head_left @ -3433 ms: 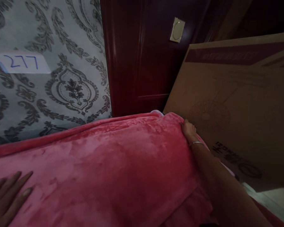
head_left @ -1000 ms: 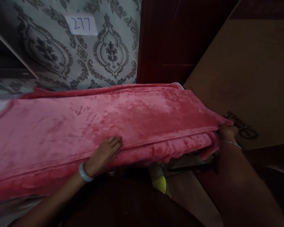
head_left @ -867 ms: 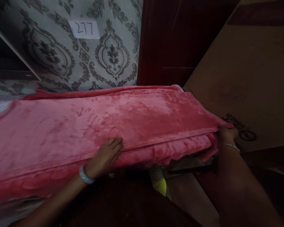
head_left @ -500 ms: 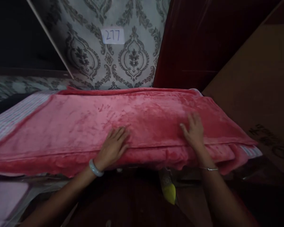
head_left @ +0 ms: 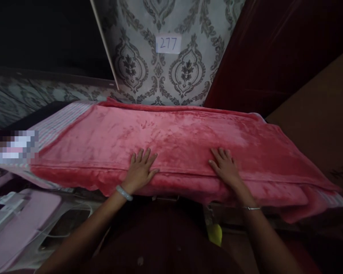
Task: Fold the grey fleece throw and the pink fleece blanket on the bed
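A plush pink-red blanket (head_left: 183, 137) lies folded in a long strip across the surface before me. Its front edge shows a fold with a bulging layer beneath. My left hand (head_left: 140, 169) rests flat on it near the front fold, fingers spread. To the right, my right hand (head_left: 225, 165) also lies palm down on the plush, with its fingers apart. Neither hand grips anything. Under the blanket's left end shows a striped cloth (head_left: 64, 118), and a bit of similar striped cloth pokes out at the right corner.
A patterned wall with a paper label (head_left: 168, 43) reading 277 stands behind. At upper left is a dark screen (head_left: 45, 38), at right a dark red panel (head_left: 257, 49) and a brown board (head_left: 317, 99). Lower left holds a pink case (head_left: 37, 217) and a white power strip (head_left: 5, 209).
My view has turned left, so the scene sits further right. My right hand has shifted left over the blanket, closer to my left hand. Both hands stay spread on the plush.
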Demonstrator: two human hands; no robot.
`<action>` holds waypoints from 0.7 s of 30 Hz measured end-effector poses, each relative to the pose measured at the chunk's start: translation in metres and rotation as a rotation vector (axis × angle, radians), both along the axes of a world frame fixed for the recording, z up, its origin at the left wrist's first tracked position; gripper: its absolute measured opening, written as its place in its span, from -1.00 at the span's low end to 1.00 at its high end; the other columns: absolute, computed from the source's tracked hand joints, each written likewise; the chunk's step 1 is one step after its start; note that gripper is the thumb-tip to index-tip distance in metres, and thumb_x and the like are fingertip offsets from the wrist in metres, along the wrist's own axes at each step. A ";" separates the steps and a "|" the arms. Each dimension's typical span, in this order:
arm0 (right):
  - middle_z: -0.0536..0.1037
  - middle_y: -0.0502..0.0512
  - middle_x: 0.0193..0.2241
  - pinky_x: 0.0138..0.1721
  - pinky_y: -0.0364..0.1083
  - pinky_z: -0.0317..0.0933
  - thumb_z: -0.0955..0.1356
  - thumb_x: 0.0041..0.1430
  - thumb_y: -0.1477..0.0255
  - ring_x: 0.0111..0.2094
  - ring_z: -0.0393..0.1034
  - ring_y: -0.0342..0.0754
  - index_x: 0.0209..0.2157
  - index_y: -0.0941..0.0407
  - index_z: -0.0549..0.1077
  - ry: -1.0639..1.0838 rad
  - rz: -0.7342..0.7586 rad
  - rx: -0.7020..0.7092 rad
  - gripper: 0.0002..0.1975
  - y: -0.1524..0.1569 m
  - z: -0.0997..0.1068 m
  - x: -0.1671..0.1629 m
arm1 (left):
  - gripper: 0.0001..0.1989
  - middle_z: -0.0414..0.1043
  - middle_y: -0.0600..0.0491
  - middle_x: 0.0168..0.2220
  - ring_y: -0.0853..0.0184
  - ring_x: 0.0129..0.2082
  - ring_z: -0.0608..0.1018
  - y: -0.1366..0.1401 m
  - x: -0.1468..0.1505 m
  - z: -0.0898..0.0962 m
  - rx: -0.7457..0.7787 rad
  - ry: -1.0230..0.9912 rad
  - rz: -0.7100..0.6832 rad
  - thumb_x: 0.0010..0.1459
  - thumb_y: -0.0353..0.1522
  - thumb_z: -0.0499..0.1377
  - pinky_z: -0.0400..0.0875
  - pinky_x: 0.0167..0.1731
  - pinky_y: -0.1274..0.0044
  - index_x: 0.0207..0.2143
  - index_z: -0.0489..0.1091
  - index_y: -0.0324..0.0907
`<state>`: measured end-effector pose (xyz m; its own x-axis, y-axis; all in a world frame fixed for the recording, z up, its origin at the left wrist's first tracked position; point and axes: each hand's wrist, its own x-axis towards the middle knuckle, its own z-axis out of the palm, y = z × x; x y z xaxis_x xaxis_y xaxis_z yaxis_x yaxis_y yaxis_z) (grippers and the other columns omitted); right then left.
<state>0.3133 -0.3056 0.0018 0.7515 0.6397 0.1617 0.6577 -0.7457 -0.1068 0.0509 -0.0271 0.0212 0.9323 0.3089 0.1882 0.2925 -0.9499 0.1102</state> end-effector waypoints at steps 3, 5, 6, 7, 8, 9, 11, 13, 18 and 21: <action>0.09 0.18 0.44 0.34 0.39 -0.08 0.14 0.45 0.14 0.45 -0.15 0.28 0.43 0.01 0.16 0.000 0.182 0.077 -0.40 0.040 0.013 -0.031 | -0.42 0.14 -0.20 0.42 -0.11 0.42 0.18 0.009 -0.012 0.012 -0.005 0.013 -0.013 0.38 -0.10 0.05 0.07 0.31 -0.11 0.37 0.23 -0.09; 0.02 0.13 0.47 0.36 0.36 -0.08 0.15 0.45 0.15 0.47 -0.19 0.26 0.44 -0.03 0.12 0.014 0.280 0.082 -0.40 0.070 0.020 -0.055 | -0.45 0.18 -0.20 0.40 -0.06 0.40 0.22 0.023 -0.021 0.021 0.002 0.008 0.036 0.41 -0.13 0.00 0.06 0.33 -0.10 0.35 0.25 -0.12; -0.01 0.11 0.47 0.36 0.35 -0.08 0.16 0.45 0.15 0.47 -0.21 0.26 0.45 -0.05 0.11 0.025 0.321 0.066 -0.39 0.083 0.022 -0.065 | -0.45 0.18 -0.22 0.39 -0.06 0.40 0.22 0.031 -0.026 0.024 0.011 0.004 0.080 0.42 -0.13 -0.02 0.04 0.34 -0.11 0.35 0.24 -0.13; -0.03 0.11 0.48 0.36 0.35 -0.08 0.17 0.45 0.15 0.47 -0.22 0.26 0.45 -0.06 0.10 0.035 0.360 0.039 -0.39 0.095 0.023 -0.075 | -0.45 0.17 -0.24 0.40 -0.09 0.41 0.20 0.040 -0.031 0.026 0.021 0.001 0.137 0.42 -0.13 -0.03 0.02 0.34 -0.13 0.36 0.24 -0.15; -0.04 0.11 0.48 0.36 0.36 -0.09 0.18 0.45 0.15 0.47 -0.22 0.27 0.45 -0.07 0.10 0.040 0.396 0.007 -0.39 0.104 0.022 -0.084 | -0.43 0.14 -0.27 0.41 -0.13 0.42 0.18 0.049 -0.037 0.027 0.029 0.001 0.199 0.42 -0.13 -0.02 0.00 0.33 -0.16 0.36 0.23 -0.18; -0.04 0.11 0.48 0.36 0.37 -0.10 0.18 0.45 0.15 0.47 -0.21 0.27 0.45 -0.08 0.10 0.042 0.426 -0.025 -0.40 0.110 0.019 -0.091 | -0.42 0.11 -0.30 0.41 -0.18 0.42 0.15 0.056 -0.043 0.026 0.035 0.004 0.256 0.41 -0.13 0.00 0.00 0.31 -0.18 0.36 0.22 -0.21; -0.03 0.11 0.48 0.36 0.39 -0.13 0.18 0.45 0.16 0.47 -0.19 0.27 0.44 -0.09 0.10 0.036 0.461 -0.068 -0.40 0.114 0.012 -0.099 | -0.38 0.04 -0.35 0.43 -0.27 0.43 0.09 0.069 -0.055 0.020 0.036 0.016 0.328 0.39 -0.12 0.02 0.02 0.29 -0.20 0.37 0.20 -0.24; -0.04 0.10 0.48 0.36 0.38 -0.14 0.18 0.45 0.16 0.47 -0.19 0.26 0.44 -0.09 0.09 0.031 0.463 -0.072 -0.40 0.112 0.005 -0.100 | -0.38 0.01 -0.35 0.44 -0.27 0.44 0.06 0.076 -0.064 0.013 0.027 0.017 0.339 0.39 -0.12 0.01 0.04 0.29 -0.19 0.38 0.20 -0.24; 0.24 0.13 0.38 0.32 0.31 0.06 0.14 0.44 0.20 0.39 0.10 0.20 0.39 -0.06 0.25 0.122 0.527 0.015 -0.45 0.116 0.014 -0.069 | -0.43 0.22 -0.21 0.37 -0.23 0.38 0.22 0.084 -0.050 0.018 -0.108 -0.028 0.339 0.33 -0.06 0.05 0.13 0.27 -0.19 0.29 0.31 -0.10; 0.36 0.21 0.31 0.31 0.23 0.13 0.10 0.45 0.25 0.32 0.23 0.17 0.36 0.07 0.30 0.102 0.474 0.137 -0.44 0.142 0.030 -0.037 | -0.42 0.17 -0.23 0.40 -0.16 0.41 0.19 0.078 -0.006 0.038 -0.165 -0.027 0.186 0.33 -0.09 0.03 0.06 0.34 -0.11 0.32 0.28 -0.12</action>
<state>0.2759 -0.1638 0.0315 0.4000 0.8924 0.2090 0.9017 -0.3422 -0.2643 0.0452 0.0512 0.0596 0.8520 0.5030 0.1455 0.4550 -0.8487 0.2696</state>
